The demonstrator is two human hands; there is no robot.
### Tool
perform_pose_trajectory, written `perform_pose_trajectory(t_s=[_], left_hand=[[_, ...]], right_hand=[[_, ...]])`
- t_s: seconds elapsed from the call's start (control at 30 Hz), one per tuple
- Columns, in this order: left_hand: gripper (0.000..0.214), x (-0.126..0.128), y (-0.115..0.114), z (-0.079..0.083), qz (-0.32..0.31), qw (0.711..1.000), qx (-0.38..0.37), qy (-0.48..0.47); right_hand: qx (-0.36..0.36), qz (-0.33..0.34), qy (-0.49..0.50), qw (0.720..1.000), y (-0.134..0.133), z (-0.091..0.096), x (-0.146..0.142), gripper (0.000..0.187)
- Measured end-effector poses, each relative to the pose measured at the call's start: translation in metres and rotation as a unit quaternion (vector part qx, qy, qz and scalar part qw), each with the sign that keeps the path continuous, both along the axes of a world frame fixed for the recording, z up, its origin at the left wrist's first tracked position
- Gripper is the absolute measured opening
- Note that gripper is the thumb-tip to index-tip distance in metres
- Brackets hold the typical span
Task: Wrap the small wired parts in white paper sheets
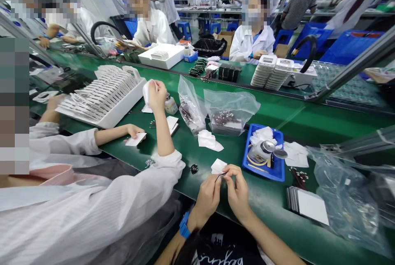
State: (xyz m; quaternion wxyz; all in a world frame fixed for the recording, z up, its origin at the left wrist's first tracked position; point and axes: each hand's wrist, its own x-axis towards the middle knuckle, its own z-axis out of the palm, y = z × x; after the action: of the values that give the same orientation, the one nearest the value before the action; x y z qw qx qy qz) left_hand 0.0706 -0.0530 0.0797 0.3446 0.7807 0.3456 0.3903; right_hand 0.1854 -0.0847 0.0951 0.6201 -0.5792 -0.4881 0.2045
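My left hand and my right hand meet above the front of the green bench, fingertips pinched. Between them runs a thin, dark, wire-like piece; its exact kind is too small to make out. Just beyond my fingers lies a folded white wipe. A small black coiled item rests to the left of my hands. To the right stands a blue tray with a metal-topped bottle and crumpled wipes in it.
At left, a co-worker's arms reach over the bench, holding white pieces. A white bin of white frames stands beyond. Clear bags of wired parts sit at the back. At right are a stack of white-faced plates and plastic bags.
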Motion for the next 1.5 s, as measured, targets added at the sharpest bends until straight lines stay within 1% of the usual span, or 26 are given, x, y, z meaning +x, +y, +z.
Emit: perform_pose_trajectory(t_s=[0.1, 0.23, 0.43, 0.53, 0.63, 0.77, 0.93, 1.03, 1.27, 1.5], left_hand=[[0.028, -0.001, 0.001, -0.001, 0.008, 1.000, -0.022, 0.000], [0.030, 0.000, 0.001, -0.001, 0.030, 0.999, -0.044, -0.005], [0.034, -0.001, 0.000, -0.001, 0.056, 0.996, -0.067, -0.015], [0.034, -0.002, 0.001, 0.000, 0.061, 0.995, -0.079, -0.021], [0.035, -0.003, 0.001, 0.001, 0.061, 0.994, -0.091, -0.024], [0.035, -0.003, 0.000, 0.001, 0.060, 0.993, -0.097, -0.025], [0.035, -0.002, 0.000, 0.002, 0.063, 0.992, -0.104, -0.038], [0.036, -0.002, 0.000, 0.001, 0.072, 0.991, -0.105, -0.038], [0.037, -0.004, 0.002, 0.001, 0.065, 0.990, -0.116, -0.044], [0.039, -0.007, 0.001, -0.001, 0.073, 0.988, -0.129, -0.048]], right_hand=[[-0.001, -0.002, 0.013, 1.000, 0.000, -0.002, 0.003, 0.013], [-0.002, -0.001, 0.053, 0.999, -0.002, -0.003, 0.006, 0.013], [-0.023, -0.021, 0.121, 0.992, -0.003, 0.003, 0.013, 0.014], [-0.029, -0.038, 0.141, 0.989, -0.003, 0.005, 0.018, 0.016], [-0.029, -0.040, 0.158, 0.986, -0.002, 0.006, 0.021, 0.017], [-0.033, -0.035, 0.164, 0.985, -0.003, 0.004, 0.021, 0.019], [-0.040, -0.038, 0.168, 0.984, -0.004, 0.001, 0.019, 0.017], [-0.038, -0.043, 0.168, 0.984, -0.003, 0.003, 0.019, 0.017], [-0.036, -0.059, 0.162, 0.984, -0.003, 0.005, 0.020, 0.019], [-0.028, -0.070, 0.173, 0.982, -0.004, 0.004, 0.019, 0.018]])
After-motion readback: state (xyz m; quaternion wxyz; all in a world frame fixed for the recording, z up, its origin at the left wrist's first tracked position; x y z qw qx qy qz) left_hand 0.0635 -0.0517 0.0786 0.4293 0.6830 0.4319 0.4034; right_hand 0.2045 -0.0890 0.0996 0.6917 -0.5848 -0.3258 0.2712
